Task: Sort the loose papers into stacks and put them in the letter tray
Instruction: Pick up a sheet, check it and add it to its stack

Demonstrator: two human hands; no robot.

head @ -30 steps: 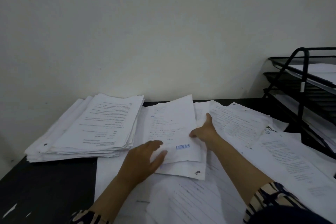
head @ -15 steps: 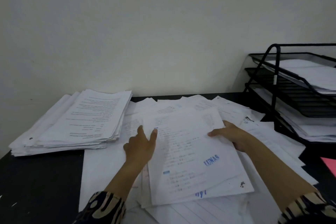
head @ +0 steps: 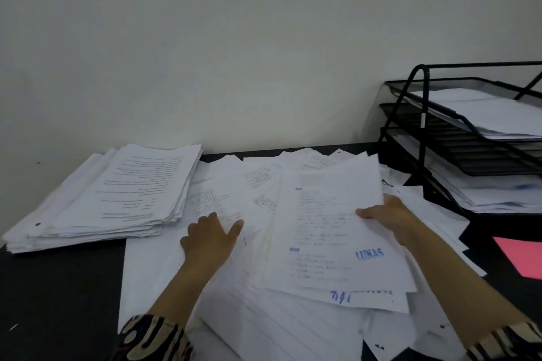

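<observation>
Loose white papers [head: 234,287] lie scattered over the middle of the black desk. My right hand [head: 387,217] pinches the right edge of a thin bundle of sheets [head: 331,231] with a blue "LUNAS" stamp, lifted and tilted above the pile. My left hand [head: 209,239] rests flat, fingers spread, on the loose papers to the left of that bundle. A neat thick stack of printed papers [head: 123,196] sits at the left. The black wire letter tray [head: 457,138] stands at the right, with paper in its tiers.
A pink sheet [head: 522,258] lies on the desk at the far right, below the tray. Bare black desk [head: 58,296] shows at the near left. A plain white wall runs behind the desk.
My right hand has drawn the stamped bundle rightward, away from my left hand, and raised its far edge. My left hand has settled flat on the papers. The view has shifted toward the tray.
</observation>
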